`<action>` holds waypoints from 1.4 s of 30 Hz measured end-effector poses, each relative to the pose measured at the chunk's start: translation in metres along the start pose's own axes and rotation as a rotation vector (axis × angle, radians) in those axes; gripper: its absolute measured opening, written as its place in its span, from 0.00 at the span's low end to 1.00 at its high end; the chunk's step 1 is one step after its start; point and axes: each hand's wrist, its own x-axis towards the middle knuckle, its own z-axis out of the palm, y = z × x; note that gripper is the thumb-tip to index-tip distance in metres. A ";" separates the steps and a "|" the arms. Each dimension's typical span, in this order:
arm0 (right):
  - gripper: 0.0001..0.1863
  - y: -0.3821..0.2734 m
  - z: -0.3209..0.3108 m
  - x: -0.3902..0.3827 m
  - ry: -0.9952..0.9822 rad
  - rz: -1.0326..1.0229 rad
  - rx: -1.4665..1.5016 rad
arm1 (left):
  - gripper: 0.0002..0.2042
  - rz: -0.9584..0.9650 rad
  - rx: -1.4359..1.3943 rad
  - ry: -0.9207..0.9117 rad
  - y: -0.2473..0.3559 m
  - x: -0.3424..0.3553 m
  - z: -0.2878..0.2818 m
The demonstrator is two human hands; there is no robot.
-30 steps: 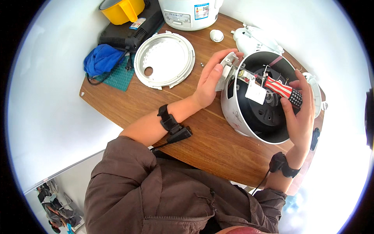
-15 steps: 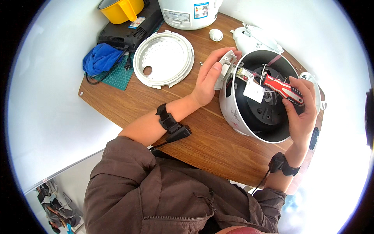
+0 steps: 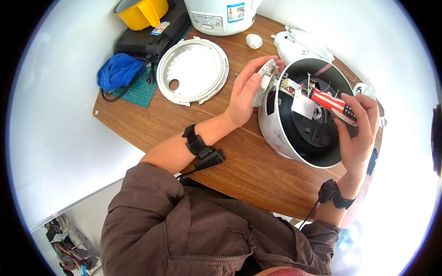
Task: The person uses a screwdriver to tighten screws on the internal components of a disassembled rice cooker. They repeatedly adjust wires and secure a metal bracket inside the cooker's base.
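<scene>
A white rice cooker body (image 3: 275,131) lies tipped on the table, its dark inside facing me. My left hand (image 3: 242,94) grips a white plastic panel (image 3: 263,85) at the body's left rim. From that panel a bracket with wires and a white tag (image 3: 303,106) reaches into the opening. My right hand (image 3: 359,122) is closed round the handle of a red, white and black screwdriver (image 3: 332,104). Its tip end points left toward the wired bracket; whether it touches a screw I cannot tell.
A round white perforated cover (image 3: 195,71) lies left of my left hand. Behind stand another white cooker (image 3: 221,18), a small white cap (image 3: 253,41) and a white lid part (image 3: 299,46). A black box (image 3: 147,43), yellow pot (image 3: 142,13), blue cloth (image 3: 119,72) and green mat (image 3: 140,94) are at far left.
The screwdriver handle has turned in my right fingers, showing a different side. The white tag has shifted slightly. My left hand keeps its hold on the panel.
</scene>
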 end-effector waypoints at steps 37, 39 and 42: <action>0.18 0.002 0.006 0.003 -0.028 0.113 0.120 | 0.25 0.058 0.087 -0.030 0.004 0.001 0.000; 0.20 0.006 0.005 0.002 -0.003 0.067 0.180 | 0.25 0.054 0.076 -0.029 0.005 0.001 0.000; 0.26 0.008 0.005 -0.001 -0.003 0.063 0.219 | 0.25 0.037 0.051 -0.028 0.006 0.002 0.001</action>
